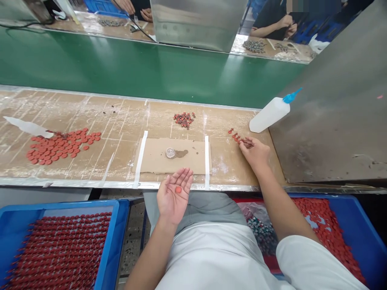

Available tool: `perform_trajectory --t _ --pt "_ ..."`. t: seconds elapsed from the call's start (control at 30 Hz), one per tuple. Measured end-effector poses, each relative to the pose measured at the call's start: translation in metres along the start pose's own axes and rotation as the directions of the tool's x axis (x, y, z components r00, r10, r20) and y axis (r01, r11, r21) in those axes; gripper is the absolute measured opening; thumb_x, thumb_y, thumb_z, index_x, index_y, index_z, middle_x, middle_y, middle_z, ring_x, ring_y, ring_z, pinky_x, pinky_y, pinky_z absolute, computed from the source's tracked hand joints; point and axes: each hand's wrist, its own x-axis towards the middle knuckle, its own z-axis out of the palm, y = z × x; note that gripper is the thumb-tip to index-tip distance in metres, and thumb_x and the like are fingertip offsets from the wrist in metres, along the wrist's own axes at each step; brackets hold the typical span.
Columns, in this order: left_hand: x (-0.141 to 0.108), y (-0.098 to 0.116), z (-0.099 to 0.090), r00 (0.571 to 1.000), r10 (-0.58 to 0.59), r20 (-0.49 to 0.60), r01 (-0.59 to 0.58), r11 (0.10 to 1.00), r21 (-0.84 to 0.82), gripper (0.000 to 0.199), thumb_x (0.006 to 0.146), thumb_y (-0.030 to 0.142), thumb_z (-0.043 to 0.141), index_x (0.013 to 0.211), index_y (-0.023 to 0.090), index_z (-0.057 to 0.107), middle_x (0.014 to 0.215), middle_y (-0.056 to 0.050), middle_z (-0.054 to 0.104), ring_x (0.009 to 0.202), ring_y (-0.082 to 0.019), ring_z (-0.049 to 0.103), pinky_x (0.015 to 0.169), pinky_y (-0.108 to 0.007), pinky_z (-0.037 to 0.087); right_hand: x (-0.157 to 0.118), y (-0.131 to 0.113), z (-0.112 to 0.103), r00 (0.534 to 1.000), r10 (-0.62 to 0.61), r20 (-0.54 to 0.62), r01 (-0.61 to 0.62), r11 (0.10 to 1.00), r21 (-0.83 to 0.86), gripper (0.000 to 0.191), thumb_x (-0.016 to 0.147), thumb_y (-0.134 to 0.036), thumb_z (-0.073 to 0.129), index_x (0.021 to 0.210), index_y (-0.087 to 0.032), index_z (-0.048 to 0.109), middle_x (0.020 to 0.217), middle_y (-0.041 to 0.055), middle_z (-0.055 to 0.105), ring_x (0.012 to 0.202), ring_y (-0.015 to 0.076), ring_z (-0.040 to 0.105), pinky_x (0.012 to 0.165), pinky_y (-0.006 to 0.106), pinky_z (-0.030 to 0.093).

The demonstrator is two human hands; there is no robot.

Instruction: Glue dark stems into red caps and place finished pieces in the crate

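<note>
My left hand (174, 197) is palm up with its fingers stretched out, and a small red disc (178, 189) lies loose on the palm. At the right of the bench, my right hand (255, 152) pinches a small red-and-dark part at the near end of a short row of such parts (235, 136). The fingertips partly hide that piece. Beyond my left hand, a small clear round cup (170, 152) stands on a cardboard sheet (151, 161), beside a dark wet stain. Farther back lies a pile of red-and-dark parts (184, 120).
A white squeeze bottle (269, 114) with a blue tip leans near the metal panel (332, 112). Many red discs (57, 147) spread at left. Blue trays of red pieces flank me below: left tray (116, 237), right tray (359, 225). Other people's hands (286, 26) work across the green strip.
</note>
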Motion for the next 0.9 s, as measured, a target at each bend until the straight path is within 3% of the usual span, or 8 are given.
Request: perform_trajectory --t 0.13,0.23,0.4,0.47,0.53,0.73,0.83,0.9 --pt "0.0 -0.001 0.005 1.0 0.003 0.031 -0.002 1.0 -0.015 0.039 0.086 0.035 0.049 0.104 0.006 0.068 0.121 -0.02 0.063 0.122 -0.028 0.053 0.105 -0.04 0.042 -0.024 -0.034 -0.024 0.993 -0.033 -0.11 0.037 0.999 0.038 0.028 0.079 -0.035 0.063 0.1 -0.018 0.069 0.09 0.0063 0.074 0.078 0.0185 0.069 0.078 0.032 0.053" --pt "-0.002 -0.001 0.012 0.998 -0.011 0.066 0.013 0.999 -0.037 0.044 0.086 0.039 0.047 0.109 0.006 0.065 0.13 -0.022 0.057 0.125 -0.03 0.051 0.107 -0.041 0.04 -0.058 -0.08 -0.043 0.983 -0.182 -0.029 0.182 0.932 0.313 0.025 0.079 -0.035 0.066 0.099 -0.021 0.069 0.087 0.005 0.074 0.065 0.0145 0.066 0.059 0.026 0.052" --pt "-0.006 0.0 0.019 0.996 -0.007 0.093 0.013 0.998 -0.059 0.046 0.088 0.04 0.043 0.115 0.008 0.061 0.133 -0.02 0.055 0.127 -0.029 0.049 0.107 -0.042 0.038 -0.105 -0.147 -0.04 0.748 -0.659 0.077 0.492 0.629 0.602 0.026 0.075 -0.027 0.072 0.101 -0.022 0.068 0.078 0.002 0.073 0.063 0.0117 0.065 0.065 0.025 0.052" --pt "-0.007 0.001 0.019 0.995 0.008 0.1 -0.004 0.999 -0.044 0.045 0.089 0.041 0.042 0.115 0.009 0.061 0.131 -0.02 0.056 0.126 -0.028 0.05 0.107 -0.042 0.037 -0.114 -0.16 -0.027 0.672 -0.737 0.076 0.533 0.552 0.641 0.027 0.077 -0.025 0.071 0.103 -0.021 0.067 0.083 0.0024 0.074 0.07 0.0126 0.067 0.069 0.027 0.053" --pt "-0.008 0.001 0.017 0.994 0.043 0.098 -0.041 0.999 -0.028 0.045 0.09 0.041 0.04 0.114 0.009 0.061 0.129 -0.019 0.058 0.125 -0.028 0.051 0.108 -0.042 0.035 -0.12 -0.166 -0.014 0.643 -0.762 0.073 0.547 0.524 0.653 0.025 0.078 -0.023 0.069 0.104 -0.021 0.067 0.087 0.0029 0.074 0.075 0.0136 0.068 0.072 0.028 0.053" --pt "-0.014 0.0 0.012 0.992 0.093 0.087 -0.093 0.996 -0.006 0.043 0.091 0.043 0.04 0.112 0.012 0.062 0.124 -0.016 0.061 0.125 -0.027 0.051 0.107 -0.042 0.036 -0.128 -0.172 -0.001 0.733 -0.678 0.061 0.452 0.552 0.7 0.016 0.076 -0.02 0.07 0.092 -0.021 0.071 0.078 0.0019 0.075 0.064 0.0122 0.066 0.063 0.025 0.053" --pt "-0.016 0.001 0.008 0.988 0.109 0.107 -0.107 0.994 -0.025 0.041 0.091 0.042 0.042 0.111 0.014 0.063 0.122 -0.015 0.062 0.122 -0.026 0.053 0.102 -0.041 0.04 -0.129 -0.178 -0.007 0.837 -0.487 0.248 0.127 0.615 0.779 0.02 0.073 -0.022 0.072 0.093 -0.02 0.07 0.08 0.0033 0.075 0.061 0.0126 0.066 0.056 0.023 0.052" --pt "-0.016 0.002 0.003 0.985 0.132 0.107 -0.133 0.991 0.007 0.034 0.09 0.036 0.047 0.11 0.015 0.065 0.118 -0.012 0.064 0.116 -0.023 0.056 0.098 -0.037 0.044 -0.128 -0.181 -0.012 0.832 -0.349 0.432 -0.157 0.598 0.786 0.025 0.073 -0.026 0.073 0.097 -0.019 0.068 0.075 0.0033 0.075 0.056 0.0122 0.064 0.052 0.022 0.05"
